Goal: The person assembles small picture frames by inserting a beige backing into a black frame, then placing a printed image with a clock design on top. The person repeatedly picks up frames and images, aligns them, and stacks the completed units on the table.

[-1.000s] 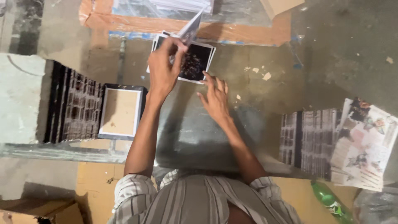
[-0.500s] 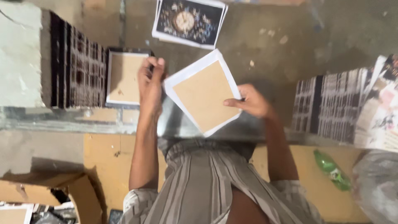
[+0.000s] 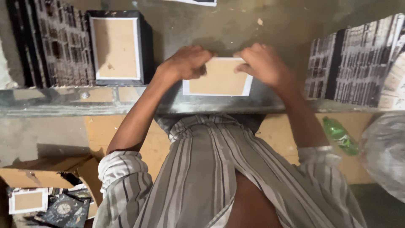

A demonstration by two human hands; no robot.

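Centrally, left hand (image 3: 187,63) and right hand (image 3: 261,63), both fingers-curled, pressing down on the upper corners of one white-edged board panel (image 3: 219,80); left on its upper left corner, right on its upper right; the two hands apart, the panel's tan face showing between them; panel lying flat on the metal worktable (image 3: 126,103), near the table's front edge, directly before the person's striped shirt (image 3: 211,177); to the left of the panel, well apart, a black frame (image 3: 116,46) holding a like tan backing, resting on a dark patterned stack (image 3: 55,42); to the right of the panel, a second dark patterned stack (image 3: 350,63) at the table's right end; beyond the panel, at the top margin, the lower edge of a white-bordered print (image 3: 194,2), mostly cut off; below the table and right of the panel, a green plastic bottle (image 3: 339,135) on the floor beside a clear plastic bag (image 3: 384,152); below and far left, a cardboard box (image 3: 46,173), with a small white-edged panel (image 3: 27,200) and a dark clock-face print (image 3: 63,209) beside it
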